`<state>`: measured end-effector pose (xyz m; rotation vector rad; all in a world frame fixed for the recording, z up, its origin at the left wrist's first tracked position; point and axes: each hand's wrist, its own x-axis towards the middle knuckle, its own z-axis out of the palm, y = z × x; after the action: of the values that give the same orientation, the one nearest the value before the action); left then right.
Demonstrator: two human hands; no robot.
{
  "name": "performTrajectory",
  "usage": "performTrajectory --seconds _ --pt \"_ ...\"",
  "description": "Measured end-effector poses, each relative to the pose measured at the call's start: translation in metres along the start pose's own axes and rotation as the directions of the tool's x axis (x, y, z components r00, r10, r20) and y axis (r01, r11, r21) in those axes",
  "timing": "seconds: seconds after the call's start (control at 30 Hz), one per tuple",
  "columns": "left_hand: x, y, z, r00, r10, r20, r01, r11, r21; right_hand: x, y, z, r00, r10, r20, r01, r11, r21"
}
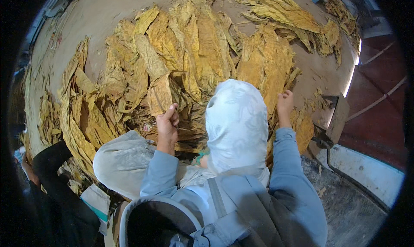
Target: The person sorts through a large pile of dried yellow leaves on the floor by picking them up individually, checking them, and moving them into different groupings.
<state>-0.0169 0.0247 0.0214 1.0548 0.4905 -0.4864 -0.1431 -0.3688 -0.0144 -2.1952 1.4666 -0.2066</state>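
Observation:
My left hand (168,120) is closed in a pinch on the lower end of a dried tobacco leaf (161,95), with the thumb on top. That leaf is flat, tan-yellow, and held over the heap in front of me. Long yellow-brown tobacco leaves (189,44) lie there in overlapping layers, fanned away from me. Beyond my right knee, my right hand (285,102) has its fingers curled beside a stack of broad leaves (263,59). Whatever those fingers may hold is too small to make out.
My pale-clothed knees (236,113) rise between my arms. More leaves (284,14) lie at the far right on the brown floor (103,14). A wooden block (338,117) and a dark red panel (381,96) stand at right. Another person's black sleeve (51,161) is close on my left.

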Motion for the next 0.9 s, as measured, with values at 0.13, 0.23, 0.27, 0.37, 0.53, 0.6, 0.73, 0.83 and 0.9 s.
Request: performTrajectory --seconds 0.13,0.23,0.27,0.37,0.53,0.6,0.73,0.83,0.9 --pt "0.010 -0.005 0.013 0.996 0.004 -0.084 -0.009 0.998 -0.058 0.002 -0.042 -0.014 0.955 -0.271 -0.117 0.289 0.938 0.190" --pt "0.009 0.001 0.029 0.984 0.077 -0.158 -0.098 0.986 -0.132 0.009 -0.090 0.000 0.869 -0.476 0.131 0.393 0.828 0.400" --pt "0.009 0.002 0.030 0.972 0.130 -0.198 -0.151 0.984 -0.095 0.003 -0.120 0.017 0.814 -0.536 0.222 0.405 0.799 0.444" --pt "0.006 0.009 0.039 0.972 0.179 -0.153 -0.180 0.984 0.007 0.005 -0.166 0.094 0.636 -0.664 0.393 0.523 0.746 0.413" --pt "0.018 0.009 0.033 0.949 0.224 -0.221 -0.220 0.974 0.046 -0.035 -0.230 0.185 0.573 -0.514 0.638 0.671 0.742 -0.005" --pt "0.024 0.009 0.033 0.949 0.146 -0.278 -0.143 0.989 0.031 -0.042 -0.228 0.215 0.575 -0.446 0.686 0.662 0.746 -0.070" --pt "0.041 -0.007 0.022 0.947 -0.125 -0.296 0.135 0.991 0.014 -0.028 -0.213 0.242 0.623 -0.423 0.658 0.506 0.859 0.073" --pt "0.047 -0.017 0.018 0.919 -0.180 -0.351 0.206 0.978 0.039 -0.009 -0.202 0.216 0.591 -0.370 0.717 0.070 0.909 0.412" --pt "0.049 -0.018 0.016 0.931 -0.175 -0.321 0.192 0.981 0.021 -0.008 -0.213 0.168 0.457 -0.358 0.814 -0.195 0.852 0.485"
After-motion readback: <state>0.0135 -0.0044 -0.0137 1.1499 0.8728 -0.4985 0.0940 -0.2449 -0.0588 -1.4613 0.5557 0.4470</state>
